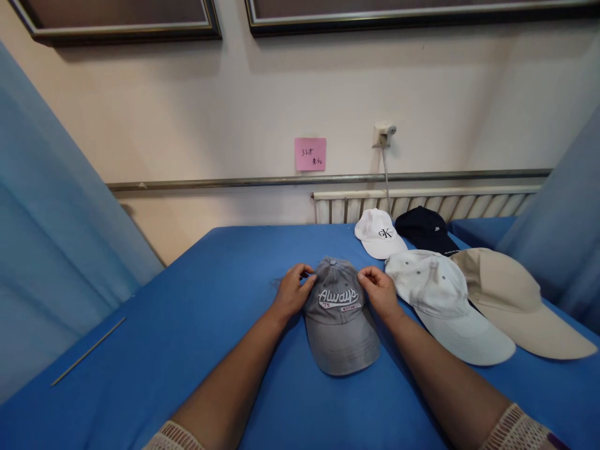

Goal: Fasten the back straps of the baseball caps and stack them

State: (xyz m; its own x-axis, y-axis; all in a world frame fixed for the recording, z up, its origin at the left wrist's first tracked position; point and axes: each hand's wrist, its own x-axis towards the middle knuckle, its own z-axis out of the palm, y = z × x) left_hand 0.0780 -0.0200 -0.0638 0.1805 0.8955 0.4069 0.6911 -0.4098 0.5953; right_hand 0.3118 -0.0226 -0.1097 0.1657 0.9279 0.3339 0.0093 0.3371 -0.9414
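Observation:
A grey baseball cap (340, 306) with white "Always" lettering rests on the blue cloth, its brim toward me. At the left side of its crown, my left hand (294, 291) pinches the fabric between thumb and fingers. My right hand (380, 292) has its thumb and forefinger closed on the opposite side of the crown. Just beyond the right wrist lies a pale mint-white cap (435, 294), brim pointing to the right and toward me. The back of the grey cap is hidden from view.
A white cap (377, 232), a black cap (424, 228) and a beige long-brimmed cap (506, 290) lie at the right. A thin stick (89, 351) is on the blue-covered table (187, 300) at the left. Behind are a radiator (422, 201) and a wall rail (225, 183).

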